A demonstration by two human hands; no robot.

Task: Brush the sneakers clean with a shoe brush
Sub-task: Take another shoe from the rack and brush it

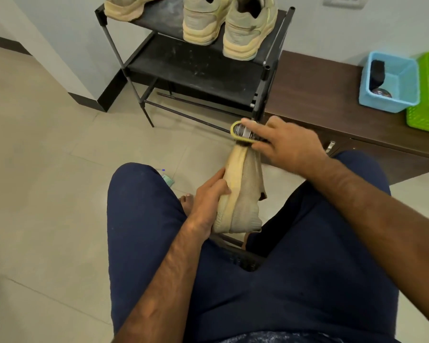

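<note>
Left hand is gripping the beige knit sneaker by its pale sole between the knees, long axis running heel-near to toe-away, while right hand is holding the yellow-rimmed oval shoe brush against the far toe tip.

Sneakers on rack ahead, baskets on bench to its right

A home entryway — shoe rack, tiled floor, low wooden cabinet.
</note>
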